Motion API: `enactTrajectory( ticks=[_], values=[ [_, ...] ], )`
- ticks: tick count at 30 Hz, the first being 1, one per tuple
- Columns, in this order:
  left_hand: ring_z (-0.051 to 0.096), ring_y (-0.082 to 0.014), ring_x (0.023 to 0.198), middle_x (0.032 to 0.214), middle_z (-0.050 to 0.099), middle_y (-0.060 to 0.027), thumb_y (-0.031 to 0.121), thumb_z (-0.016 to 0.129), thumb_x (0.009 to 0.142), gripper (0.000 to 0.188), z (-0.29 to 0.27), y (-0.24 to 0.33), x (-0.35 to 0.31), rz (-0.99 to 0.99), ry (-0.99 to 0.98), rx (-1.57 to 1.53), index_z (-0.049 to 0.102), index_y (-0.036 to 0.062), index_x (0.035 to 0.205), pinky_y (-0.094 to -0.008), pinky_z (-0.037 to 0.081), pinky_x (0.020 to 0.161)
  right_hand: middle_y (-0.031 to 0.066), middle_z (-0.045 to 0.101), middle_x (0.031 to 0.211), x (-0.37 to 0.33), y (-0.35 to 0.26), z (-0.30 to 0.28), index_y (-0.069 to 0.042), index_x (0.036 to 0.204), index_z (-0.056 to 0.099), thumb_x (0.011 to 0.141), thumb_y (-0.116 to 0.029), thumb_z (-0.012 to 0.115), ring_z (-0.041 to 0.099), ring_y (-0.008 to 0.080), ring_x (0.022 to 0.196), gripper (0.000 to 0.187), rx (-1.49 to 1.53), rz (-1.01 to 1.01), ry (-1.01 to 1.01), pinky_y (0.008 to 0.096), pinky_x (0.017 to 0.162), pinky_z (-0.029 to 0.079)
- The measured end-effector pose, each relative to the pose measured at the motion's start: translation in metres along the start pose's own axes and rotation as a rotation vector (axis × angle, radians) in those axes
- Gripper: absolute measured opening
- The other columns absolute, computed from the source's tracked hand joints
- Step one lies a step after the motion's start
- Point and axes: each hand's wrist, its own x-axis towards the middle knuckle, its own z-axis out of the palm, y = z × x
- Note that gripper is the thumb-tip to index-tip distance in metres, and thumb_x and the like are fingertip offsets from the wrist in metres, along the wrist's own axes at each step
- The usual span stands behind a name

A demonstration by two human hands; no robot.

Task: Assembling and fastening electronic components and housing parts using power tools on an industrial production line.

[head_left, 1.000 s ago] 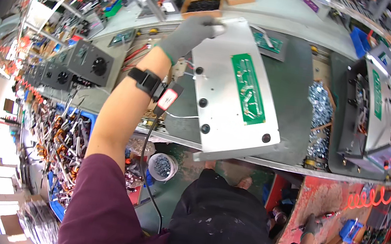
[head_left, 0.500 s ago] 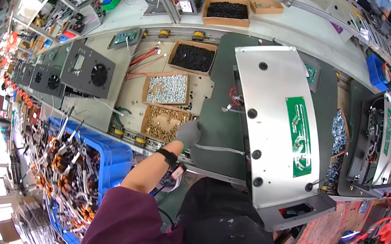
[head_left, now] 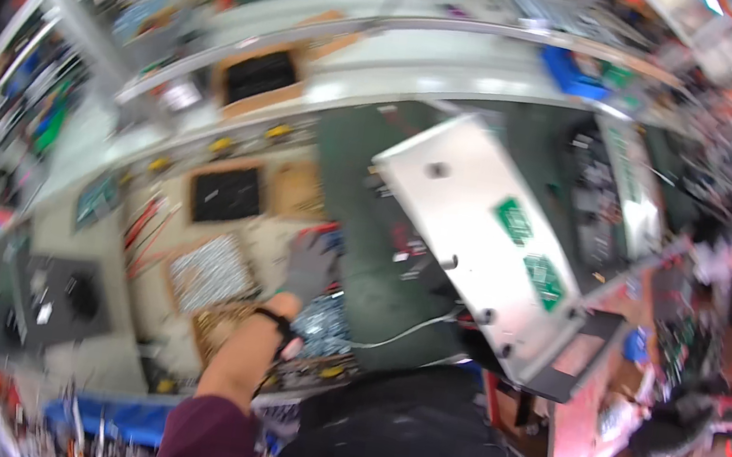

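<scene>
My left hand, in a grey glove, is over the bench at the left edge of a green mat. Something red shows by its fingertips, too smeared to name. Silvery-blue small parts lie just below the hand, and a box of silver screws is to its left. Far to the right, my right hand, in a dark glove, is low beside a red object; blur hides its fingers. A large silver metal housing with green circuit boards stands on the mat between the hands.
Behind the left hand are a box of black parts and a brown carton. A grey unit with a fan sits at the left. Another open housing stands at the far right. A blue bin is on the back shelf.
The view has swung and is blurred. My left hand has left the box of brass-coloured parts and moved up beside the mat. My right hand shows higher, nearer the red object.
</scene>
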Motion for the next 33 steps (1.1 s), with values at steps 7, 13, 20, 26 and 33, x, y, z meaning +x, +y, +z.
enactTrajectory(
  ticks=[7,13,20,26,33],
  values=[
    [0.05,-0.0237,0.116,0.11,0.062,-0.0036,0.022,0.06,0.08,0.026,0.014,0.011,0.027,-0.241,-0.319,0.05,0.066,0.0223,0.105,-0.0548,0.024,0.103,0.0051,0.046,0.083,-0.012,-0.032,0.059,-0.006,0.128,0.04,0.084,-0.041,0.055,0.047,0.0163,0.068,0.058,0.102,-0.15,-0.047,0.0296,0.062,0.039],
    [0.061,-0.0227,0.094,0.095,0.066,-0.0034,0.019,0.057,0.082,0.015,-0.002,0.009,0.026,-0.376,-0.113,-0.017,0.065,0.0182,0.094,-0.0481,0.031,0.096,0.0025,0.044,0.077,0.003,-0.022,0.066,-0.008,0.109,0.044,0.077,-0.037,0.073,0.051,0.0145,0.059,0.052,0.441,-0.108,-0.461,0.03,0.046,0.044],
    [0.062,-0.0239,0.093,0.098,0.068,-0.0046,0.016,0.057,0.082,0.021,-0.01,0.033,0.028,-0.57,-0.306,-0.045,0.067,0.0223,0.1,-0.0439,0.035,0.091,0.0038,0.044,0.078,0.023,0.016,0.057,-0.009,0.104,0.045,0.076,-0.025,0.072,0.048,0.0147,0.057,0.043,0.742,0.183,-0.543,0.0309,0.048,0.04],
    [0.062,-0.0213,0.099,0.098,0.069,-0.005,0.02,0.053,0.084,0.023,0.002,0.055,0.042,-0.624,-0.367,0.061,0.069,0.0221,0.1,-0.043,0.033,0.092,0.0031,0.044,0.082,0.054,0.033,0.037,-0.011,0.101,0.042,0.075,-0.026,0.073,0.046,0.0135,0.064,0.043,0.788,0.114,-0.687,0.0308,0.053,0.044],
    [0.064,-0.0239,0.093,0.094,0.069,-0.0093,0.026,0.051,0.086,0.022,0.003,0.058,0.037,-0.635,-0.331,0.128,0.068,0.0196,0.098,-0.0428,0.033,0.091,0.0029,0.042,0.082,0.073,0.053,0.011,-0.011,0.1,0.041,0.074,-0.027,0.074,0.046,0.0135,0.062,0.044,0.712,0.119,-0.688,0.0302,0.054,0.043]
  ],
)
